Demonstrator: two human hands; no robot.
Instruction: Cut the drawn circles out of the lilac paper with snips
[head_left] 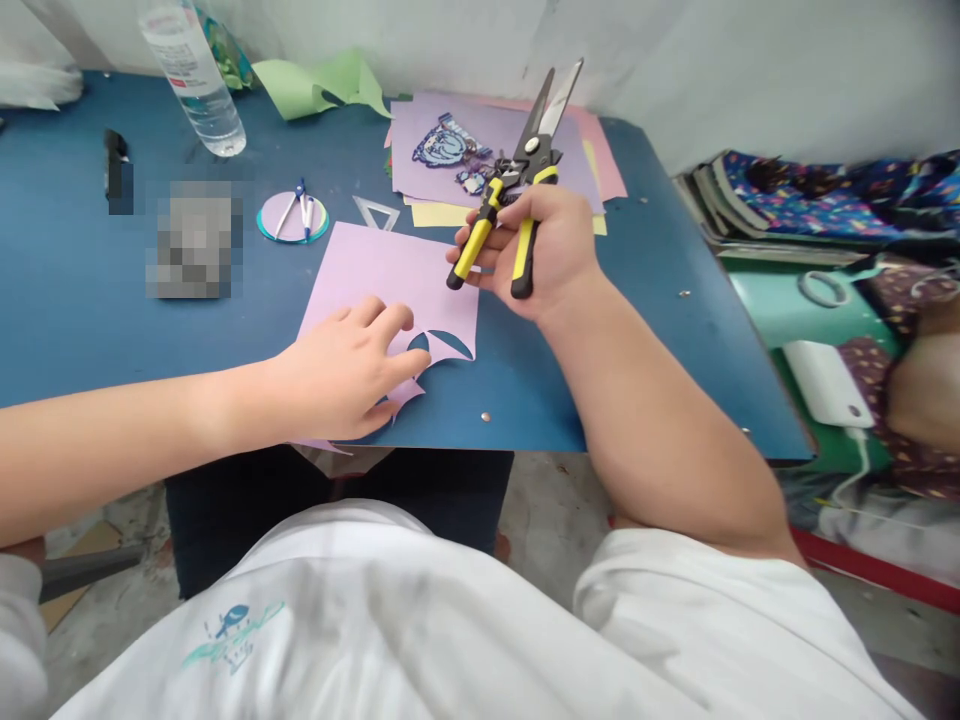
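My right hand (pixel 559 245) holds a pair of scissors (pixel 480 240) with yellow and black handles, their blades parted and pointing away from me. Over the lower part of a light purple sheet of paper (pixel 390 268) lies my left hand (pixel 349 365), fingers spread. Curved pieces are cut out of that sheet near its front edge, and some of the cut edge is hidden under the hand. Behind the scissors, a blue keychain (pixel 450 142) rests on a stack of coloured paper (pixel 412 195).
Left of the sheet are paper discs with a compass (pixel 300 212) on top. A triangle ruler (pixel 377 213), a water bottle (pixel 202 90), curled green paper (pixel 322 85) and a blurred-out object (pixel 196 240) are also on the blue table (pixel 637 330). A white power bank (pixel 829 385) lies at right.
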